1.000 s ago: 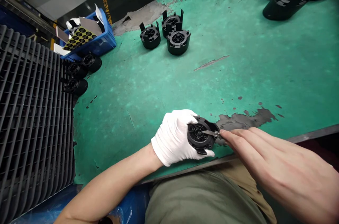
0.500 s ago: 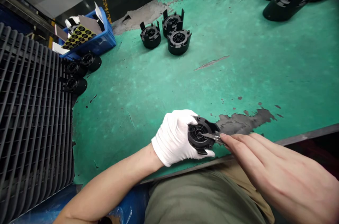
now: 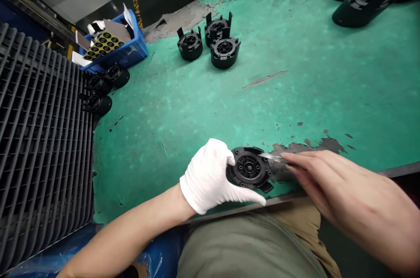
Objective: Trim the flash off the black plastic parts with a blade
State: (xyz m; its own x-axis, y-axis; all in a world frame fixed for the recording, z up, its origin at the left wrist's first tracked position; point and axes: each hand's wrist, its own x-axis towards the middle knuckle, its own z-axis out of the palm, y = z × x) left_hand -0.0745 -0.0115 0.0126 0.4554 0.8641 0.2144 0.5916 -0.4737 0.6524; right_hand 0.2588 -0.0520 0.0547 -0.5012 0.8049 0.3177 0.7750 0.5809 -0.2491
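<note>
Evidently, black parts crowded the edges of the green tabletop: three cylindrical housings stood grouped at upper centre, and a darker cluster of taller cylinders filled the upper right corner. At upper left, a blue plastic bin held a yellow sheet of round black stickers; more housings sat just below it, against a grey slatted rack that bounded the left side. At lower centre lay the round black cover, ribbed face up. The white-gloved left hand curved about its left rim, thumb stretched wide below. Reaching from lower right, the bare right hand pinched a slim metal blade, blurred, its tip over the cover's upper right rim.
</note>
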